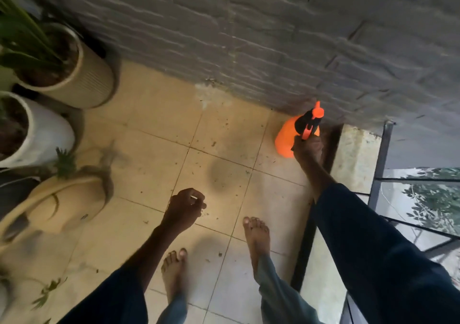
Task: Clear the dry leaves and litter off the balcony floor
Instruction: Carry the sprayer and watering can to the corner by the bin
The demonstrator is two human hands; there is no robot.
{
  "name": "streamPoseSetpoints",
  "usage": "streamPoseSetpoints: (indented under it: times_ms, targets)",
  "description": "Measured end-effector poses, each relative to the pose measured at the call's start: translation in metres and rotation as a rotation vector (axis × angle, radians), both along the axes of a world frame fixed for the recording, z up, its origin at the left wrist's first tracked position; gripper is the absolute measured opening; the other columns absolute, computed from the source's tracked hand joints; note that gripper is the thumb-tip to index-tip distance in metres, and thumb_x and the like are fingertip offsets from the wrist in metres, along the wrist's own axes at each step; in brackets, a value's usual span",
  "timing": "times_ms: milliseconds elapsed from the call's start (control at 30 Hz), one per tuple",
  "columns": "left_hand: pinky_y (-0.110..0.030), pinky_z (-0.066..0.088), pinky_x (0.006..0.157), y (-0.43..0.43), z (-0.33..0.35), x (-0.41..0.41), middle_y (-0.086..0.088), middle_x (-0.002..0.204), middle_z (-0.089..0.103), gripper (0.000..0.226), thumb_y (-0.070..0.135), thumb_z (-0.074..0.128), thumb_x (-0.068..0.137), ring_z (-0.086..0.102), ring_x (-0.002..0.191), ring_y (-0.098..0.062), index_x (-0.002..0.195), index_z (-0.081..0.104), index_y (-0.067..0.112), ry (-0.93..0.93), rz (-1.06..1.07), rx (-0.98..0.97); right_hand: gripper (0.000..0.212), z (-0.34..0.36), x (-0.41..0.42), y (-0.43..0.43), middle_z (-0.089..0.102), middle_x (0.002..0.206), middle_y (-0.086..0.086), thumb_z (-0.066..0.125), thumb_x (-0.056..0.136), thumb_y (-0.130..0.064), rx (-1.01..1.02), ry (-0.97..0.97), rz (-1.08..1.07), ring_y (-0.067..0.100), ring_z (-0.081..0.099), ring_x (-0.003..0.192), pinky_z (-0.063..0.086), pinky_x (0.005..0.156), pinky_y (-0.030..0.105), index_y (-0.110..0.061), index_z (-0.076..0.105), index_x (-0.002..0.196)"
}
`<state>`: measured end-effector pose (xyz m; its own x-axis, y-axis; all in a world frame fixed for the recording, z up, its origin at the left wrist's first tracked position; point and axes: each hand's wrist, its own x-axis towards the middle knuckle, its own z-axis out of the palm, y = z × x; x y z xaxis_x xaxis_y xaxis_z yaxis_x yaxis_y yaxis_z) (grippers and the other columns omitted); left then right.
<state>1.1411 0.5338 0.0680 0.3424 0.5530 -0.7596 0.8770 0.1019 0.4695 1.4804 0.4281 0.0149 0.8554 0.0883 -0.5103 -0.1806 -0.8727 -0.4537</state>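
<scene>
Balcony floor [154, 114] is laid with glossy beige square tiles, with dark grout lines. Dry litter [213, 144] is scattered over the tiles as small dark specks and crumbs, thickest near the wall base and between the two bare feet [256, 236]. A fallen leaf sprig [47, 291] is seen flat on the tiles at lower left.

Grey wall [249, 37] is rough, with a brick-like relief. An orange plastic spray bottle [286, 137], with a black-and-orange trigger head, is seen beside the wall base. Its neck is gripped by the right hand [308, 148], fingers wrapped round below the trigger; whether the bottle touches the floor cannot be told.

The left hand [185, 206] is held over the tiles, fingers curled inward, thumb near the fingertips. Whether any litter is pinched cannot be told.

At left a ribbed cream planter [94, 79] and a smooth white planter [49, 132] are set side by side, both round, with soil inside. A beige plastic watering can [62, 206] is placed near them. A dark metal railing [378, 164] runs along the right.
</scene>
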Motion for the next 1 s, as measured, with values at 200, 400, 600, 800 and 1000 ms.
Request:
streamPoseSetpoints:
  times_ms: [200,400,600,800,1000]
  targets:
    - [-0.041,0.061,0.081,0.013,0.025,-0.065,0.008,0.090,0.076,0.009,0.027,0.061,0.092,0.073,0.083,-0.015,0.088,0.068,0.030,0.106,0.036,-0.024,0.033,0.033,-0.107,0.031,0.068,0.114,0.023,0.057,0.093,-0.022,-0.123,0.126,0.264,0.040,0.063,0.110,0.048,0.087,0.040,-0.003,0.065,0.119]
    - [-0.037,0.057,0.090,0.039,0.036,-0.160,0.000,0.113,0.072,0.010,0.025,0.060,0.093,0.068,0.103,-0.021,0.095,0.068,0.031,0.257,0.102,0.052,0.024,0.044,-0.250,0.086,0.070,0.109,0.020,0.055,0.096,-0.022,-0.071,0.233,0.586,0.041,0.064,0.108,0.049,0.087,0.042,-0.004,0.066,0.106]
    - [-0.039,0.056,0.090,0.073,0.032,-0.262,-0.008,0.117,0.068,0.025,0.010,0.052,0.095,0.066,0.106,-0.029,0.116,0.065,0.010,0.450,0.287,0.236,0.017,0.043,-0.369,0.142,0.074,0.096,0.015,0.058,0.091,-0.022,-0.039,0.257,0.815,0.039,0.067,0.100,0.050,0.083,0.041,-0.009,0.068,0.097]
    - [-0.039,0.052,0.096,0.125,-0.005,-0.321,-0.012,0.122,0.065,0.031,0.026,0.056,0.099,0.063,0.113,-0.035,0.121,0.064,0.006,0.431,0.529,0.245,0.016,0.037,-0.413,0.174,0.073,0.101,0.016,0.063,0.086,-0.016,-0.049,0.233,0.857,0.040,0.066,0.101,0.050,0.082,0.037,-0.008,0.070,0.098]
    - [-0.036,0.053,0.095,0.199,-0.049,-0.339,-0.006,0.093,0.061,0.012,0.020,0.056,0.106,0.061,0.088,-0.016,0.095,0.058,0.014,0.011,0.969,0.088,0.010,0.006,-0.448,0.198,0.072,0.094,0.014,0.065,0.084,-0.014,-0.047,0.193,0.844,0.038,0.066,0.097,0.045,0.074,0.034,-0.008,0.069,0.092]
